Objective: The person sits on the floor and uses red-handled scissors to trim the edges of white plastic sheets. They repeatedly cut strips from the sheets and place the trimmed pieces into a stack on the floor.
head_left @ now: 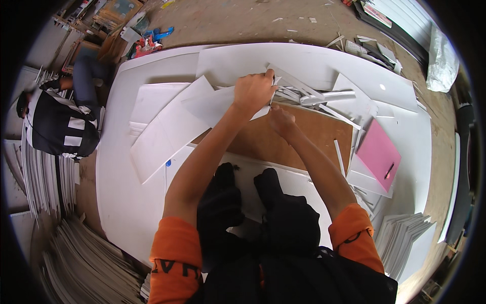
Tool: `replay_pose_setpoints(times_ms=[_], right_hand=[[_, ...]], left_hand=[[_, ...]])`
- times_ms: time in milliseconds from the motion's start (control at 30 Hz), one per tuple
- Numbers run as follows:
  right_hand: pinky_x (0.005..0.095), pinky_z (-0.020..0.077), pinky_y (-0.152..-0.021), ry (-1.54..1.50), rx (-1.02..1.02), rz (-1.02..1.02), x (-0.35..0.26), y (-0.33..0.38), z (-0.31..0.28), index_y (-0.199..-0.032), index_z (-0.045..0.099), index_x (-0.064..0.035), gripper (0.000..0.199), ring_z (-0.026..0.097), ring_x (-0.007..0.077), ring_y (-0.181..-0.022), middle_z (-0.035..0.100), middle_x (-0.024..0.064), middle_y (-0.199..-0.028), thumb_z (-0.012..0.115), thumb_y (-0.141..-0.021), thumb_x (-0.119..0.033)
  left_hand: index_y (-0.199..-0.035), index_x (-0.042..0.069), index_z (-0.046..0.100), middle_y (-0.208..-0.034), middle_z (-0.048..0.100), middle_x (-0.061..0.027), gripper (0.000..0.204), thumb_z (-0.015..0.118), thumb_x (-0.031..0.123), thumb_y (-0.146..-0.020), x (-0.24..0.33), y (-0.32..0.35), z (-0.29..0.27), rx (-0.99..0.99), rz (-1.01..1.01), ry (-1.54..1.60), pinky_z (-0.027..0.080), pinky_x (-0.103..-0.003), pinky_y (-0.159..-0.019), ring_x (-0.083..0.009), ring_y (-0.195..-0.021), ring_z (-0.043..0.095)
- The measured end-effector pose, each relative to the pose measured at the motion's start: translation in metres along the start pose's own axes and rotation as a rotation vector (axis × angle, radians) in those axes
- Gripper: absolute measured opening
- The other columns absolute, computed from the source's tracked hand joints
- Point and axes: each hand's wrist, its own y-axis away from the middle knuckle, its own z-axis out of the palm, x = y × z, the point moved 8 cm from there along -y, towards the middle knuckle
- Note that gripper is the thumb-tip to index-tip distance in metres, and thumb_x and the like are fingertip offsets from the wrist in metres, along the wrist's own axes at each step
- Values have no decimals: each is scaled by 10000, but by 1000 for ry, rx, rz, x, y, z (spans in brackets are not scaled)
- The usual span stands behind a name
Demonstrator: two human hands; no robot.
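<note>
My left hand is closed at the right end of a white sheet, fingers curled at its edge. A small dark thing shows beside its fingertips, too small to name. Just below and to the right, my right hand is closed in a fist near the sheet's corner; what it grips is hidden. Both hands are over the far edge of a brown board. White offcut strips lie in a heap right of my hands. A larger white panel lies slanted to the left.
A pink sheet with a dark pen-like tool lies at the right. Stacked white panels stand at the lower right, more stacks at the left. Another person is at the far left. Scraps litter the floor beyond the large white sheets.
</note>
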Motion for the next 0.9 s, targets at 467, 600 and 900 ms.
replay_pose_setpoints(times_ms=[467, 600, 900], right_hand=[[351, 494, -556, 34, -180, -58, -11, 47, -35, -872, 563, 22, 265, 600, 250, -647, 601, 145, -779, 339, -807, -104], [341, 498, -465, 46, -172, -30, -12, 45, -36, -861, 548, 47, 262, 608, 242, -505, 613, 149, -678, 322, -806, -74], [407, 482, -665, 128, 136, -115, 9, -12, 27, -980, 511, 10, 258, 597, 311, -816, 593, 197, -871, 364, -818, -127]], left_hand=[[-829, 80, 502, -573, 573, -77, 294, 614, 322, -706, 0, 2, -3, -26, -29, 7, 455, -359, -486, -266, -556, 582], [-800, 67, 517, -601, 586, -73, 279, 626, 301, -694, 1, 2, -4, -35, -24, -10, 455, -335, -480, -250, -562, 588], [-810, 74, 516, -580, 573, -96, 284, 623, 314, -701, -1, -1, -2, -64, -64, 70, 447, -361, -479, -284, -553, 577]])
